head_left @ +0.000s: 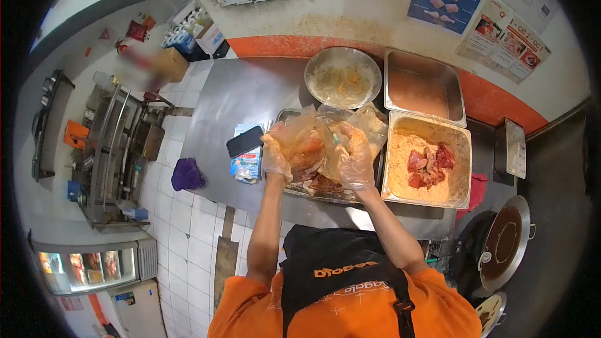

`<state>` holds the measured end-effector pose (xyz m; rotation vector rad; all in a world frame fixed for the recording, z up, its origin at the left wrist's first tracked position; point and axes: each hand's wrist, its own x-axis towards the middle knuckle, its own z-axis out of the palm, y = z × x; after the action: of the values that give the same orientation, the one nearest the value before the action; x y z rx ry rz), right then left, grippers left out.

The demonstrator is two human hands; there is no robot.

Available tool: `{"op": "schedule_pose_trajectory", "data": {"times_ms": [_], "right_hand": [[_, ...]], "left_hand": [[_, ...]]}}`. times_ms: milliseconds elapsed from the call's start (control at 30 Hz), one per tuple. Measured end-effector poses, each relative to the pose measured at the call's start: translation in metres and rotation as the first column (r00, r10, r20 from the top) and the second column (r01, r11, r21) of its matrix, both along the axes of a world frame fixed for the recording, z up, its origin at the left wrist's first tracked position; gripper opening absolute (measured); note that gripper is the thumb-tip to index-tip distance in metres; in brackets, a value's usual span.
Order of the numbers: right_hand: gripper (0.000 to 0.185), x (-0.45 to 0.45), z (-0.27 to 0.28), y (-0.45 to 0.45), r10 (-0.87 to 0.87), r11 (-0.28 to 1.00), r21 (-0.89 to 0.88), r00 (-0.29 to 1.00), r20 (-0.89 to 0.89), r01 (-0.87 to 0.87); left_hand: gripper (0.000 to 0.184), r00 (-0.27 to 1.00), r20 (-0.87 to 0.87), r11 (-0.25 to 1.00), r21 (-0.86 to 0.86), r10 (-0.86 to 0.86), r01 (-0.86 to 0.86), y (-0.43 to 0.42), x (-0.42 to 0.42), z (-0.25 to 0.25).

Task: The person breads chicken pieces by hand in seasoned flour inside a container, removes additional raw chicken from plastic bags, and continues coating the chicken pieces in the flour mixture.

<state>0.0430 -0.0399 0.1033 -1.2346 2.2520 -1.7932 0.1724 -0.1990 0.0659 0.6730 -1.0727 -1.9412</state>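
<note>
Holds a thin, translucent plastic bag (305, 141) between the left grip (276, 158) and the right grip (355, 159), both covered by clear plastic gloves. Has the left grip closed on the bag's left side, with fingers partly tucked behind the plastic; has the right grip closed on its right side, with fingers bent inward and fingertips not fully visible. Shows pinkish-yellow meat (308, 151) bunched inside the bag, between both grips. Shows also crumpled clear plastic (374, 126) just beyond the right grip, not plainly part of the same bag.

Has directly below the grips a shallow rectangular metal tray (325, 199) with dark and pale pieces in it, largely covered from above. Rests on a broad grey metal counter (219, 100). Just left of the left grip, shows a flat black phone (245, 142) lying on a white, blue and red packet (246, 167); farther left, a crumpled dark-purple cloth (188, 175). Beyond the grips, shows a round silver metal bowl (318, 69) with cloudy, yellowish contents. Beyond and right of the right grip, shows a deep rectangular steel pan (459, 100) with brownish-orange liquid. Just right of the right grip, shows a square-cornered steel pan (426, 203) of pale orange, crumbly coating, bearing dark red raw meat (431, 166) near its middle. Farther right, shows a bright red cloth (474, 192).
</note>
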Motion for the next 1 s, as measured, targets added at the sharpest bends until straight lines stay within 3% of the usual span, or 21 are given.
{"op": "schedule_pose_trajectory", "data": {"times_ms": [67, 100, 167, 233, 267, 367, 467, 500, 600, 633, 667, 733, 800, 900, 1000], "right_hand": [[0.033, -0.004, 0.009, -0.005, 0.036, 0.997, -0.06, 0.997, -0.061, -0.04], [0.032, -0.005, 0.013, -0.005, 0.076, 0.997, -0.021, 0.997, 0.027, -0.075], [0.031, -0.006, 0.021, -0.006, 0.143, 0.987, 0.046, 0.967, 0.209, -0.156], [0.025, -0.009, 0.035, -0.006, 0.276, 0.959, 0.048, 0.958, 0.072, -0.28], [0.022, -0.012, 0.039, -0.007, 0.34, 0.939, 0.06, 0.94, 0.002, -0.34], [0.02, -0.014, 0.017, -0.037, 0.425, 0.839, 0.492, 0.845, -0.325, -0.233], [0.025, 0.01, 0.021, -0.047, 0.433, 0.859, 0.423, 0.85, -0.3, -0.288], [0.027, 0.017, 0.015, -0.048, 0.399, 0.888, 0.376, 0.848, -0.348, -0.263], [0.031, 0.043, -0.014, -0.052, 0.256, 0.957, 0.237, 0.875, -0.41, -0.169], [0.032, 0.051, -0.02, -0.056, 0.193, 0.973, 0.196, 0.902, -0.385, -0.124], [0.034, 0.058, -0.028, -0.061, 0.125, 0.985, 0.154, 0.926, -0.356, -0.074], [0.037, 0.053, -0.032, -0.068, 0.2, 0.98, 0.047, 0.938, -0.282, -0.195], [0.039, 0.043, -0.018, -0.06, 0.268, 0.962, -0.012, 0.947, -0.178, -0.274], [0.036, 0.024, -0.003, -0.05, 0.397, 0.877, 0.312, 0.917, -0.041, -0.366], [0.03, 0.016, -0.002, -0.051, 0.28, 0.953, 0.004, 0.878, -0.388, -0.302]], "left_hand": [[0.054, 0.999, -0.022, 0.982, -0.188, -0.037, 0.032, 0.001, -0.001, 0.005], [0.051, 0.999, -0.017, 0.949, -0.312, -0.046, 0.038, 0.005, -0.002, 0.006], [0.046, 0.992, 0.124, 0.874, -0.477, -0.041, 0.095, 0.007, -0.002, 0.012], [0.042, 0.927, 0.376, 0.813, -0.544, 0.016, 0.207, 0.006, -0.005, 0.024], [0.038, 0.944, 0.33, 0.895, -0.412, -0.031, 0.173, 0.006, -0.007, 0.028], [0.025, 0.988, 0.117, 0.994, -0.034, -0.101, 0.105, 0.009, -0.014, 0.036], [0.019, 0.996, 0.09, 0.999, 0.041, 0.026, -0.03, 0.005, -0.022, 0.029], [0.016, 0.997, 0.061, 0.997, 0.071, -0.036, 0.031, 0.003, -0.016, 0.034], [0.017, 0.996, 0.057, 0.953, 0.292, 0.061, -0.075, -0.012, -0.022, 0.038], [0.018, 0.995, -0.066, 0.964, 0.251, -0.079, 0.093, -0.019, -0.014, 0.033], [0.019, 0.993, -0.06, 0.963, 0.241, -0.105, 0.116, -0.019, -0.011, 0.025], [0.02, 0.987, -0.052, 0.964, 0.216, -0.149, 0.157, -0.011, -0.014, 0.05], [0.02, 0.982, -0.033, 0.961, 0.203, -0.187, 0.189, -0.02, -0.012, 0.038], [0.018, 0.978, 0.042, 0.969, 0.154, -0.203, 0.194, -0.022, -0.014, 0.037], [0.016, 0.983, 0.102, 0.986, 0.085, -0.151, 0.143, -0.03, -0.015, 0.025]]}}
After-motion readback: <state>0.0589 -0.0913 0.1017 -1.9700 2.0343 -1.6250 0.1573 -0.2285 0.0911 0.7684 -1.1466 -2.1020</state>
